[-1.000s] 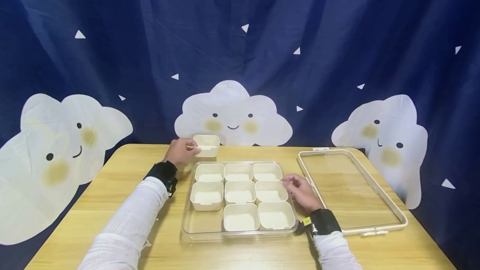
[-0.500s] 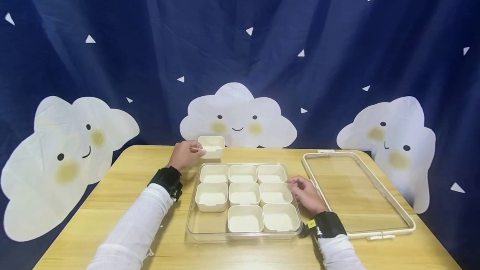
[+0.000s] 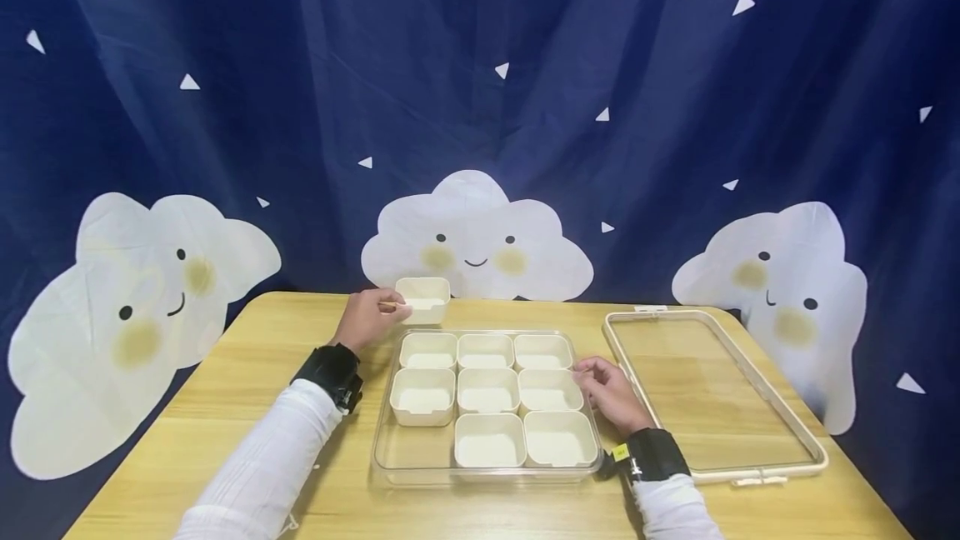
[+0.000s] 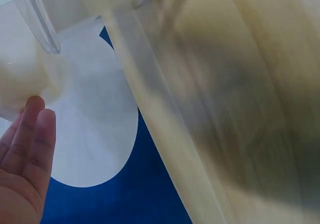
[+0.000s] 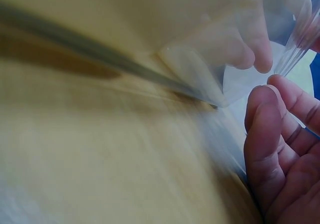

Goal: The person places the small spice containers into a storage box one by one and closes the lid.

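Note:
My left hand (image 3: 369,319) holds a small cream bin (image 3: 423,315) by its left side, behind the clear tray (image 3: 412,448) at the table's far edge. In the left wrist view, straight fingers (image 4: 36,149) lie against a blurred cream wall. More cream bins of this kind stand upright in the tray in three rows; its front left corner shows bare clear floor. At the tray's right wall is my right hand (image 3: 611,397). The right wrist view shows thumb and index finger (image 5: 295,101) pinching the clear rim, other fingertips visible through the plastic.
A clear lid (image 3: 705,390) with a cream frame and clips lies on the table right of the tray, beside my right hand. The wooden table (image 3: 187,432) ends at a dark blue curtain (image 3: 465,90) printed with clouds.
The head view has shifted slightly, so everything appears a little further right and lower. Both hands keep their grips in nearly the same places.

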Available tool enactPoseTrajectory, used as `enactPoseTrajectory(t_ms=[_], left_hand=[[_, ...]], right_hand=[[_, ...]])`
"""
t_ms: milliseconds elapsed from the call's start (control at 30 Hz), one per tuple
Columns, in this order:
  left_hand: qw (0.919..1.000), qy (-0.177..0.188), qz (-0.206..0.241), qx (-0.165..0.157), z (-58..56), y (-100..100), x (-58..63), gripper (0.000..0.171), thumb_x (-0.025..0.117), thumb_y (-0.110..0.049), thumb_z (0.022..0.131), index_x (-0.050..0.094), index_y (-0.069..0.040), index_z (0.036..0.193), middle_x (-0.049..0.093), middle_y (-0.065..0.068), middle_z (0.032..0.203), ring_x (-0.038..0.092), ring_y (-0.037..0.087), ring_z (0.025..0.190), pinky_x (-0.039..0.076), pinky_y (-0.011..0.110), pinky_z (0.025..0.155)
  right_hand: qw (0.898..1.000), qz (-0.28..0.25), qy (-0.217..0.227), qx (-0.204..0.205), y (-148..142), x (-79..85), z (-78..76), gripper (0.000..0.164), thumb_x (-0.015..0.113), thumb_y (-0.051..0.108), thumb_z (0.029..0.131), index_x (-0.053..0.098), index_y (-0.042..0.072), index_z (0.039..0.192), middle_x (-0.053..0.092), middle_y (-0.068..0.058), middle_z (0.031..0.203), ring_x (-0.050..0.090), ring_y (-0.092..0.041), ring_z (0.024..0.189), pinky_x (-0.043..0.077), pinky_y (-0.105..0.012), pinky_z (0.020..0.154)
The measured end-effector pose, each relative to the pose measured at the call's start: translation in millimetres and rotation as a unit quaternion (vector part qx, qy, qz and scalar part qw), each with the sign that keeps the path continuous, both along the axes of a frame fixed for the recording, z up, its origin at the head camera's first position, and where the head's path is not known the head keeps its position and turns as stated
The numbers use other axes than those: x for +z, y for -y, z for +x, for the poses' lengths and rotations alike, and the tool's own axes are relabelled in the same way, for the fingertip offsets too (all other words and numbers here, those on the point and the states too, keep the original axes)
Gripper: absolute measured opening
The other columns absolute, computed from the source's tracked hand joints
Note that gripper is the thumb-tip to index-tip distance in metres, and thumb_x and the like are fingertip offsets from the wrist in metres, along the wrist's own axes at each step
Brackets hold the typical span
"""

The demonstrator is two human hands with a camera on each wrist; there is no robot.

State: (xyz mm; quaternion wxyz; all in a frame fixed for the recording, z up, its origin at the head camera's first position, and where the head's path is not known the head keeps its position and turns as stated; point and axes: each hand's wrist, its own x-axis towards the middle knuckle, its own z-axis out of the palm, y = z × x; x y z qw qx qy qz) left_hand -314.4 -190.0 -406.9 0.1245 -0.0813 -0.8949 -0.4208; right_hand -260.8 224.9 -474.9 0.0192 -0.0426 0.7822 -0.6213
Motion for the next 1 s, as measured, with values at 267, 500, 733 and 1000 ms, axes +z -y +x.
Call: enactPoseTrajectory(t_ms=[267, 500, 733, 1000], left_hand=[[0.9995, -0.028, 0.016, -0.006, 5.6, 0.3, 2.0, 0.014, 0.076, -0.02, 0.084, 0.07, -0.008, 0.09, 0.069, 0.015, 0.107, 0.069, 0.032, 0.094, 0.054, 0.045, 0.08], [0.9977, -0.047, 0.045, 0.021, 23.1, 2.6, -0.5, 0.017, 0.078, -0.019, 0.082, 0.071, -0.007, 0.093, 0.069, 0.017, 0.106, 0.068, 0.034, 0.095, 0.055, 0.046, 0.079], [0.9957, -0.051, 0.064, 0.044, 42.6, 1.8, -12.4, 0.019, 0.078, -0.017, 0.081, 0.071, -0.007, 0.096, 0.068, 0.016, 0.11, 0.068, 0.034, 0.095, 0.056, 0.043, 0.077], [0.9949, -0.063, 0.065, 0.043, 58.2, 0.5, -4.5, 0.021, 0.078, -0.021, 0.082, 0.073, -0.007, 0.097, 0.07, 0.016, 0.103, 0.069, 0.032, 0.091, 0.057, 0.038, 0.071]], right_hand=[[1.0, -0.003, 0.0, -0.009, 0.2, -3.0, -3.9, 0.025, 0.062, 0.01, 0.09, 0.056, -0.006, 0.109, 0.06, -0.005, 0.085, 0.054, -0.014, 0.06, 0.046, -0.025, 0.053], [1.0, -0.002, 0.018, -0.003, 1.5, -1.7, 0.4, 0.025, 0.063, 0.012, 0.092, 0.056, -0.005, 0.109, 0.057, -0.006, 0.087, 0.048, -0.013, 0.058, 0.043, -0.025, 0.053], [1.0, 0.005, 0.021, 0.006, 0.3, -0.6, 1.8, 0.027, 0.063, 0.014, 0.092, 0.056, -0.005, 0.109, 0.059, -0.008, 0.087, 0.053, -0.015, 0.06, 0.046, -0.027, 0.055], [1.0, 0.002, 0.015, 0.002, -0.4, 0.0, 1.8, 0.027, 0.063, 0.012, 0.092, 0.056, -0.007, 0.111, 0.054, -0.004, 0.081, 0.044, -0.011, 0.054, 0.041, -0.024, 0.051]])
